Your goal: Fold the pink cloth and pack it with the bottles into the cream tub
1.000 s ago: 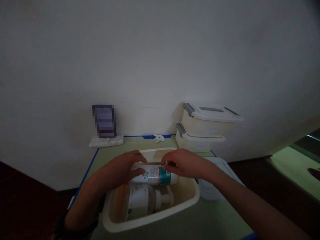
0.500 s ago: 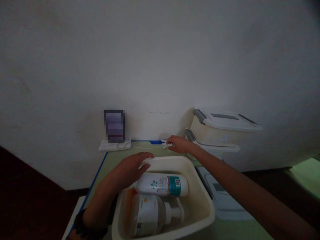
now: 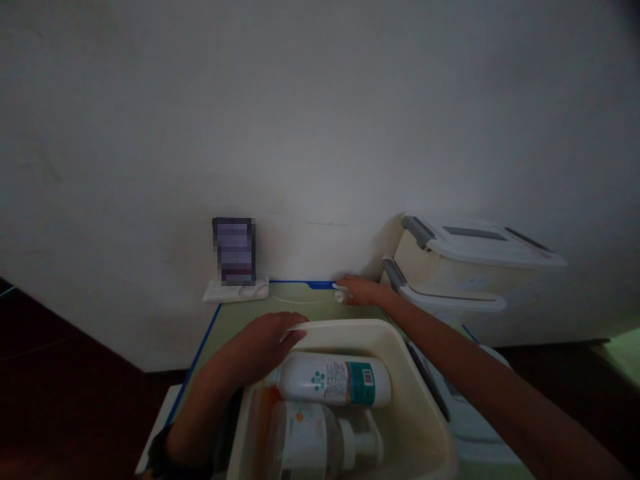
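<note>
My left hand is closed over the far left rim of a cream plastic bin, thumb inside and fingers outside. In the bin lie a white bottle with a green label and, nearer me, a clear pump bottle with a white pump. Something orange-red shows at the bin's left side. Beyond the bin, my right hand is at the table's back edge by the wall, its fingers closed around a white cable with a small bulky end. The fingertips are partly hidden.
A dark-framed screen, blurred out, stands on a white base at the back left. Two lidded boxes are stacked at the back right. Another pale lid lies beneath my right forearm. The wall rises behind the green tabletop.
The view has shifted slightly, so the bin and boxes appear farther right and larger. My right hand has turned flatter against the back edge. My left hand stays on the rim.
</note>
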### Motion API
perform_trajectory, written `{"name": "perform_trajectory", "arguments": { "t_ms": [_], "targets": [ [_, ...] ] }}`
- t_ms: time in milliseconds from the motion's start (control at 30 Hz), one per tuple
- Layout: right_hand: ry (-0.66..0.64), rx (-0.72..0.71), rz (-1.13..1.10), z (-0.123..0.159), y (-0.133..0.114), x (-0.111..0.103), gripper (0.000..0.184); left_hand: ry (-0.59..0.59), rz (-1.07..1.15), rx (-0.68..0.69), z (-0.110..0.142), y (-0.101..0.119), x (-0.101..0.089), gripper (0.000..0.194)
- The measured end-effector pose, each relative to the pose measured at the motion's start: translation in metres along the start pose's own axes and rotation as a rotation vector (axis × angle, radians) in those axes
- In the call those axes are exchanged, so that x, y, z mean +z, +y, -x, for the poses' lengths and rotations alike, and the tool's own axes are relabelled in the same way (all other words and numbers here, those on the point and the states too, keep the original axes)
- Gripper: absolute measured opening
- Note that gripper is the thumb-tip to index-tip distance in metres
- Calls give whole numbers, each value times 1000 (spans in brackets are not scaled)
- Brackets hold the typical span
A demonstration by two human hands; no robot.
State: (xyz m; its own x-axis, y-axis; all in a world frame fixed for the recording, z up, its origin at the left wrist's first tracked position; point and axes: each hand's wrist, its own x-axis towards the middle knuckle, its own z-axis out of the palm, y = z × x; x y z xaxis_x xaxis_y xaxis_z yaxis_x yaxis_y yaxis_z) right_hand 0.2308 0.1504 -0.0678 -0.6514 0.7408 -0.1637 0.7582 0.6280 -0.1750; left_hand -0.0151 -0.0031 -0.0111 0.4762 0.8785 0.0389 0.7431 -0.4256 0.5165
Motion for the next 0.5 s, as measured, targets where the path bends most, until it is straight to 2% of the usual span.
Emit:
{"name": "perform_trajectory", "arguments": {
  "t_ms": [200,333,500],
  "targets": [
    [-9,64,41,8,-10,-3,24,25,-5,29,2,4,-3,28],
    [33,15,24,16,-23,-19,22,18,0,46,0,2,-3,28],
    [108,-52,-14,30,-39,-39,29,2,-11,52,-2,-2,0,29]
  ]
}}
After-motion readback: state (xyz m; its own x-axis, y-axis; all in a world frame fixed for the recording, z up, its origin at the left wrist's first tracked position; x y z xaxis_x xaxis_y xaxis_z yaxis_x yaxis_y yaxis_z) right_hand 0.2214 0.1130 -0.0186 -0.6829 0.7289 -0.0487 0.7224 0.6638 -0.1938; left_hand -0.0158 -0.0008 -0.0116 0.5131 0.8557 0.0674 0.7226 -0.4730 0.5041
